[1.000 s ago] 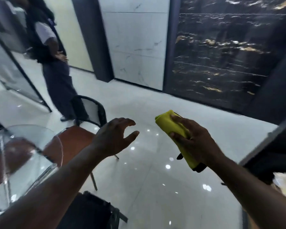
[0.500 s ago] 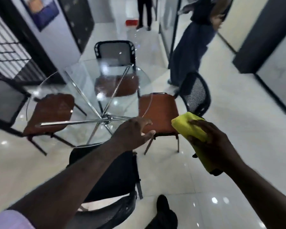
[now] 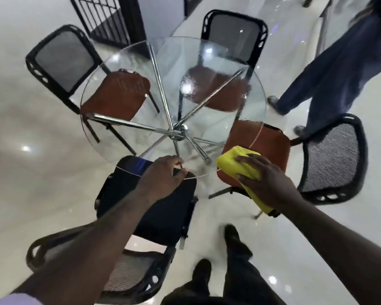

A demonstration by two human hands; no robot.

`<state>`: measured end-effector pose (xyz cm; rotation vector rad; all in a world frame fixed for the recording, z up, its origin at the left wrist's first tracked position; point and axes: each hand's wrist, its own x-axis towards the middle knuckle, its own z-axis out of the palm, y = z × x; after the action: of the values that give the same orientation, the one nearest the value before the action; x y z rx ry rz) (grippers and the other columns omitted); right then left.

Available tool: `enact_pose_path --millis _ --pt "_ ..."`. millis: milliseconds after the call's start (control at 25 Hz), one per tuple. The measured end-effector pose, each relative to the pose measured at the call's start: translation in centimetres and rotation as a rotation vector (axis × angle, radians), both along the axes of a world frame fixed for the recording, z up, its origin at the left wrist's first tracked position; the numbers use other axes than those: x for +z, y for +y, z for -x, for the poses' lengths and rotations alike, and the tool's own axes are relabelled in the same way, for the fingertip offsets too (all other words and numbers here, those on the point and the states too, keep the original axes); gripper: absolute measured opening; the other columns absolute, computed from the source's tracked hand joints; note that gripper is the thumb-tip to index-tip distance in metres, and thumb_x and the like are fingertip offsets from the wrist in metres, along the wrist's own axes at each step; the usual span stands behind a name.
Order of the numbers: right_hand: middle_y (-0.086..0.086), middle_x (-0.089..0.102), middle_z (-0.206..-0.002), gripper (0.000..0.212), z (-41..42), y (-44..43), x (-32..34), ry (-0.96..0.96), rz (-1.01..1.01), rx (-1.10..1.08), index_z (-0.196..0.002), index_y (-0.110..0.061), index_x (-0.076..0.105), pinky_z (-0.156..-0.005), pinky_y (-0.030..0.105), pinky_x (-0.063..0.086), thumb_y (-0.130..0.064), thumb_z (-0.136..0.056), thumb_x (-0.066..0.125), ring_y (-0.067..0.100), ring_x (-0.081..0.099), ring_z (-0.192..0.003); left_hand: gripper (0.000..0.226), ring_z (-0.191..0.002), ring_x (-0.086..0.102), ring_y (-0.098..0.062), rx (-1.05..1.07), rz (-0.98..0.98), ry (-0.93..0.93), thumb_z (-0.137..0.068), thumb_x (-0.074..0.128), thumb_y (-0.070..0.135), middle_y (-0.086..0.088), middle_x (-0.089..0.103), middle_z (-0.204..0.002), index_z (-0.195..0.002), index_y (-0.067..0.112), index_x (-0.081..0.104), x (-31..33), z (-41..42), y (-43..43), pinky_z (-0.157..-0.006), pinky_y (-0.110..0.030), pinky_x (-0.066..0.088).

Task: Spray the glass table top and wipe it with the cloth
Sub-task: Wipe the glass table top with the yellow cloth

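Note:
The round glass table top [image 3: 174,69] on chrome legs lies below me, its far right part filmed with wet mist. My left hand [image 3: 161,177] hovers at the near rim, fingers loosely curled, fingertips touching the glass edge and holding nothing. My right hand [image 3: 268,183] grips a folded yellow cloth [image 3: 235,161] at the table's near right rim, above an orange chair seat. A dark end of something [image 3: 274,213] sticks out under the cloth at my wrist; I cannot tell what it is.
Chairs with black mesh backs ring the table: orange-seated ones at far left [image 3: 114,93], far side [image 3: 233,29] and right [image 3: 330,159], a black one [image 3: 163,208] right under my left arm. A person's blue-trousered legs [image 3: 330,73] stand at right. My shoes [image 3: 233,236] are on glossy white floor.
My view swung from the dark marble wall round and down onto the table. Both hands came in to the near rim; the right hand still grips the yellow cloth.

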<state>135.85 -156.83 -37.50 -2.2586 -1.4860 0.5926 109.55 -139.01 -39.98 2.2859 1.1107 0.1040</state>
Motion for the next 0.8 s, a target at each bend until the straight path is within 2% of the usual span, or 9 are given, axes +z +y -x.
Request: enact_pose_path --millis 120,160,280,320,440,520,640,720,800 --pt "-0.015 0.049 -0.163 0.051 -3.1 6.7 -4.7 -0.123 -0.011 0.239 -0.148 -0.053 0.055 -0.098 0.048 0.058 -0.061 -0.099 0.065 0.033 0.063 -0.133 0.043 -0.120 0.063 -0.023 0.122 0.039 0.045 -0.101 0.056 0.048 -0.002 0.069 -0.128 -0.129 0.018 0.067 -5.0 -2.0 1.2 -0.106 -0.044 0.053" --pt "-0.013 0.050 -0.163 0.051 -3.7 9.1 -6.4 -0.178 -0.011 0.326 -0.149 -0.052 0.055 -0.101 0.052 0.055 -0.064 -0.099 0.059 0.037 0.062 -0.133 0.048 -0.122 0.062 -0.025 0.183 0.045 0.053 -0.100 0.050 0.050 -0.005 0.068 -0.131 -0.130 0.017 0.066 -6.4 -2.7 1.4 -0.107 -0.047 0.052" --pt "-0.009 0.039 -0.173 0.057 -3.3 14.2 -12.9 -0.402 -0.071 0.646 -0.153 -0.050 0.052 -0.120 0.077 0.024 -0.061 -0.097 0.051 0.043 0.037 -0.158 0.060 -0.135 0.055 -0.033 0.452 0.006 0.035 -0.101 0.036 0.050 -0.013 0.060 -0.145 -0.138 0.010 0.060 -9.9 -4.3 2.6 -0.116 -0.049 0.043" --pt "-0.008 0.034 -0.176 0.058 -2.9 15.6 -15.0 -0.438 -0.121 0.780 -0.156 -0.050 0.049 -0.124 0.077 0.019 -0.057 -0.099 0.053 0.039 0.029 -0.163 0.061 -0.140 0.051 -0.034 0.515 -0.020 0.035 -0.103 0.035 0.049 -0.014 0.056 -0.150 -0.141 0.008 0.058 -10.5 -4.7 3.3 -0.119 -0.049 0.040" --pt "-0.005 0.028 -0.178 0.059 -4.2 17.4 -19.3 -0.359 -0.164 1.030 -0.163 -0.050 0.038 -0.132 0.059 0.019 -0.048 -0.106 0.050 0.025 0.028 -0.165 0.061 -0.152 0.037 -0.035 0.531 -0.113 0.101 -0.106 0.036 0.049 -0.014 0.040 -0.164 -0.151 0.009 0.048 -13.7 -6.4 5.2 -0.125 -0.052 0.031" --pt "-0.006 0.021 -0.180 0.060 -8.4 16.1 -20.1 -0.362 -0.098 1.007 -0.165 -0.051 0.032 -0.132 0.054 0.018 -0.049 -0.107 0.048 0.023 0.024 -0.166 0.061 -0.154 0.032 -0.037 0.466 -0.180 0.138 -0.108 0.040 0.049 -0.013 0.033 -0.169 -0.155 0.011 0.042 -15.2 -7.7 6.1 -0.126 -0.054 0.027" --pt "-0.007 0.009 -0.181 0.069 -15.9 14.1 -19.4 -0.390 -0.031 0.874 -0.166 -0.052 0.023 -0.129 0.060 0.027 -0.054 -0.105 0.054 0.024 0.019 -0.167 0.063 -0.155 0.028 -0.034 0.407 -0.207 0.164 -0.107 0.046 0.048 -0.010 0.028 -0.171 -0.158 0.012 0.038 -16.3 -10.1 8.3 -0.126 -0.052 0.023" --pt "-0.006 0.012 -0.181 0.067 -16.3 16.7 -19.4 -0.399 -0.039 0.853 -0.166 -0.051 0.024 -0.127 0.060 0.029 -0.054 -0.106 0.052 0.025 0.020 -0.167 0.065 -0.158 0.024 -0.031 0.420 -0.200 0.164 -0.108 0.041 0.049 -0.009 0.025 -0.173 -0.161 0.012 0.034 -17.0 -11.2 9.6 -0.130 -0.048 0.017" --pt "-0.003 0.022 -0.180 0.059 -12.5 23.2 -20.4 -0.374 -0.138 0.848 -0.165 -0.049 0.033 -0.131 0.056 0.025 -0.056 -0.108 0.047 0.025 0.022 -0.167 0.065 -0.161 0.020 -0.028 0.459 -0.223 0.195 -0.109 0.038 0.047 -0.009 0.022 -0.174 -0.163 0.011 0.030 -18.1 -11.8 9.5 -0.132 -0.049 0.013"
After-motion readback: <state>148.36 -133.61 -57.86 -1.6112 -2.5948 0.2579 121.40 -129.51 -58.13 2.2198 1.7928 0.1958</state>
